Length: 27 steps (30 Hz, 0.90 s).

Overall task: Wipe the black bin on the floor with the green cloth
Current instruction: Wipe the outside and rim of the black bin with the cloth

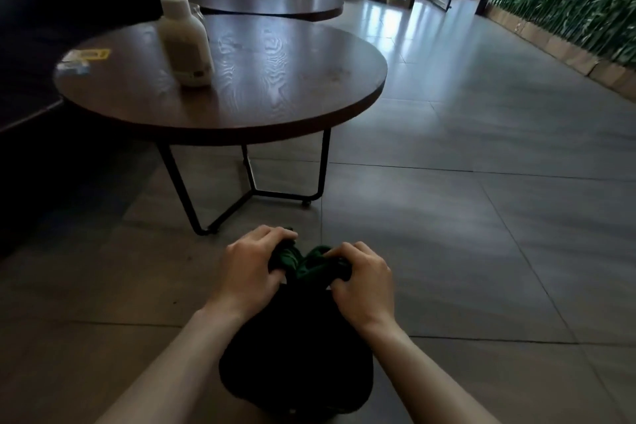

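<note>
A green cloth [304,262] is bunched up between my two hands, low in the middle of the head view. My left hand [249,267] grips its left end with curled fingers. My right hand [364,280] grips its right end the same way. Directly below the cloth and between my forearms lies a dark black mass [296,361] on the floor; it looks like the black bin, but its shape is hard to make out in the dim light.
A round wooden table [309,96] on black metal legs stands just ahead, with a white pump bottle [184,41] and small items at its left edge. A second round table [268,2] is behind it. Grey tiled floor [481,200] stretches to the right toward glass doors.
</note>
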Motion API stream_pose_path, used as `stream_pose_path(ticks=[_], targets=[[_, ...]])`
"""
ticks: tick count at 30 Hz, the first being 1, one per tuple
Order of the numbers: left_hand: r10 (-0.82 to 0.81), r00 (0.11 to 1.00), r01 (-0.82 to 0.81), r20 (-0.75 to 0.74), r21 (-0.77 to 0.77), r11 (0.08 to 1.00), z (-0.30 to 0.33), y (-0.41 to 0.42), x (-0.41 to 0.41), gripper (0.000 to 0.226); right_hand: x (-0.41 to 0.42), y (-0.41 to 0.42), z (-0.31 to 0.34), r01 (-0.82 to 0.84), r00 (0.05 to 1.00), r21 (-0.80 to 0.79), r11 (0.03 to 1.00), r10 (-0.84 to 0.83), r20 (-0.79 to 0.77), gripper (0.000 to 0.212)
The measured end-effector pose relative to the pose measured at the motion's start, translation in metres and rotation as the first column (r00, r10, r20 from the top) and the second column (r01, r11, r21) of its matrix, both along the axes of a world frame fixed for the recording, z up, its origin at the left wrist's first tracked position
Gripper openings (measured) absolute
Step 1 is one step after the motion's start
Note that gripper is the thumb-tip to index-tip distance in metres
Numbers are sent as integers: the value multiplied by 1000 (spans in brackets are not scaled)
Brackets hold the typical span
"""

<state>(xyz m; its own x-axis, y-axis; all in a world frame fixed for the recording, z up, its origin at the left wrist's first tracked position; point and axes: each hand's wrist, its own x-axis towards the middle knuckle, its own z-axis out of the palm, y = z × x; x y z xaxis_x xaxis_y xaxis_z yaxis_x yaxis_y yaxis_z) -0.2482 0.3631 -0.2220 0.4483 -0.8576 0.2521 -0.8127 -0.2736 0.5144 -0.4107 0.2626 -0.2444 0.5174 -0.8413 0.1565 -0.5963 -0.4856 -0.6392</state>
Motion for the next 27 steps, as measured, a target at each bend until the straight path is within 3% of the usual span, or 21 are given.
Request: stream_pose_path(ticks=[3, 8, 12, 15, 19, 21, 24, 27], targets=[[10, 997, -14, -73, -49, 999, -19, -2, -2, 57, 6, 0, -20, 68, 988, 139, 988, -86, 131, 43], [48, 979, -71, -200, -106, 992, -36, -10, -5, 58, 13, -2, -38, 44, 951, 340, 940, -144, 275, 47], [126, 924, -172, -361, -100, 980, -45, -15, -13, 47, 16, 3, -36, -140, 921, 454, 880, -52, 386, 53], [166, 897, -230, -410, -111, 967, -45, -18, -17, 40, 10, 4, -31, -332, 866, 552, 765, 14, 500, 56], [140, 866, -204, -480, -84, 975, -37, -19, -24, 34, -5, 1, -29, -470, 835, 438, 767, 226, 501, 86], [83, 846, -140, -526, -70, 988, -30, -17, -30, 32, -12, -5, -29, -509, 807, 412, 756, 252, 534, 90], [3, 834, -25, -551, -32, 999, -20, -9, -35, 32, -23, -15, -33, -566, 778, 375, 734, 327, 536, 81], [-60, 808, 67, -586, -10, 998, -18, 1, -41, 32, -29, -13, -45, -521, 798, 288, 803, 340, 497, 60]])
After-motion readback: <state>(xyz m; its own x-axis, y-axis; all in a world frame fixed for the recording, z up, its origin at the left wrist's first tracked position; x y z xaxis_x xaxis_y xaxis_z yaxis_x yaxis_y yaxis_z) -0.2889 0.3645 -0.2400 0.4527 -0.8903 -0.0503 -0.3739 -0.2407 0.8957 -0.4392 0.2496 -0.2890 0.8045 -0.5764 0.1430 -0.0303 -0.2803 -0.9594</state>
